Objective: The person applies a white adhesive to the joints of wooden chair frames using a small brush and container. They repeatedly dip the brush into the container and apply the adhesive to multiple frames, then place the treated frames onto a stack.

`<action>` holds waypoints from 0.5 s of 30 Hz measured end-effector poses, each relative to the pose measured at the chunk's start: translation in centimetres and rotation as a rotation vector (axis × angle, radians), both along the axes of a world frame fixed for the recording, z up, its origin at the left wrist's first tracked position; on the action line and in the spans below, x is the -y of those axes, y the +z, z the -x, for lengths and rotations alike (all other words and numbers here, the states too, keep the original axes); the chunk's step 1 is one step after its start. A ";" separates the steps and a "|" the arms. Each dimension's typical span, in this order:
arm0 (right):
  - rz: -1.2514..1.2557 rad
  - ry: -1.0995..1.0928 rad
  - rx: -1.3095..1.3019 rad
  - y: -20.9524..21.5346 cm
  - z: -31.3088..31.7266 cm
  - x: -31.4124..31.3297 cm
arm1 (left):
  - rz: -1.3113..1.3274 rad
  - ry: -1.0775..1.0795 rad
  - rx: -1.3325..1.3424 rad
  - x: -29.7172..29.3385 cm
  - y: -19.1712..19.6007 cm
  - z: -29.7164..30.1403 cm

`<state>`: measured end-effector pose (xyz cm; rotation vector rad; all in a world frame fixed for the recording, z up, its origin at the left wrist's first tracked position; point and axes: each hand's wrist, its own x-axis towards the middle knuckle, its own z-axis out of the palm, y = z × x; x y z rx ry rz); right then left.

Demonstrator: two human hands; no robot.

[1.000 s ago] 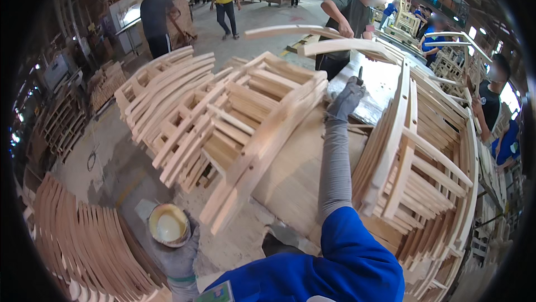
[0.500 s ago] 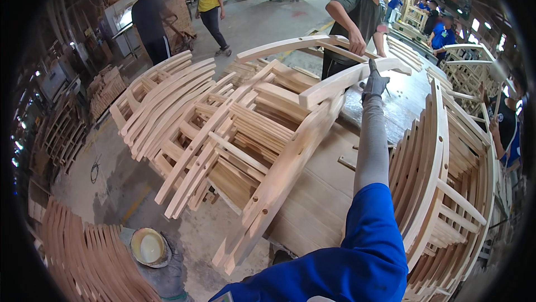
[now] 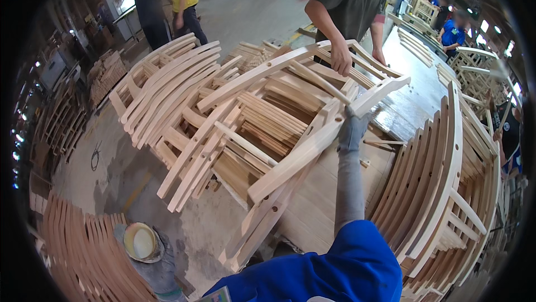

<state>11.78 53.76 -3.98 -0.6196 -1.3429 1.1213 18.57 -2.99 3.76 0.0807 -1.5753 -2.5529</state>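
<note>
My right hand (image 3: 353, 127), in a grey glove, is closed on the near curved leg of a pale wooden chair frame (image 3: 312, 159). This frame slants over a stack of similar frames (image 3: 268, 126). A co-worker's bare hand (image 3: 341, 59) is on its far end, by the crosspieces. At the lower left my gloved left hand (image 3: 158, 271) holds a round cup (image 3: 142, 241) with pale, creamy contents. The glove wraps the cup's side, and part of the fingers is hidden.
Curved wooden parts (image 3: 84, 251) lie beside the cup. More stacked frames stand at the right (image 3: 441, 184) and far left (image 3: 167, 89). A shiny-topped table (image 3: 399, 98) runs beyond my right hand. A co-worker (image 3: 352, 8) stands across from me; other people are farther back.
The chair frame has come nearer and lower over the stack, with my right hand moving nearer and slightly left. The co-worker has leaned in. My left hand and cup shifted slightly left.
</note>
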 end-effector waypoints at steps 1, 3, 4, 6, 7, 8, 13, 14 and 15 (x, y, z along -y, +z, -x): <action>0.134 0.077 -0.025 -0.2 -0.6 2.0 | -0.099 0.007 0.054 0.0 -0.1 0.2; 0.403 0.226 -0.078 0.9 -1.9 6.2 | -0.389 0.020 0.191 -0.5 0.6 0.6; 0.336 0.125 0.002 -0.1 -2.5 6.7 | -0.475 0.017 0.224 -1.1 1.1 1.1; 0.203 -0.062 0.171 -2.6 -2.9 7.3 | -0.372 0.019 0.161 -3.1 1.4 2.0; 0.247 -0.028 0.179 -2.8 -2.9 8.5 | -0.304 0.034 0.127 -3.6 1.2 2.0; 0.291 0.011 0.187 -1.7 -2.9 10.2 | -0.208 0.028 0.076 -3.8 0.6 1.9; 0.282 0.058 0.234 -4.5 -4.5 10.2 | 1.053 0.163 -0.199 -6.2 -0.4 4.2; 0.326 0.081 0.199 -5.2 -4.4 10.1 | 0.942 0.117 -0.250 -6.9 -0.1 4.8; 0.370 0.103 0.165 -6.1 -4.4 9.8 | 0.836 0.098 -0.242 -7.6 0.0 5.2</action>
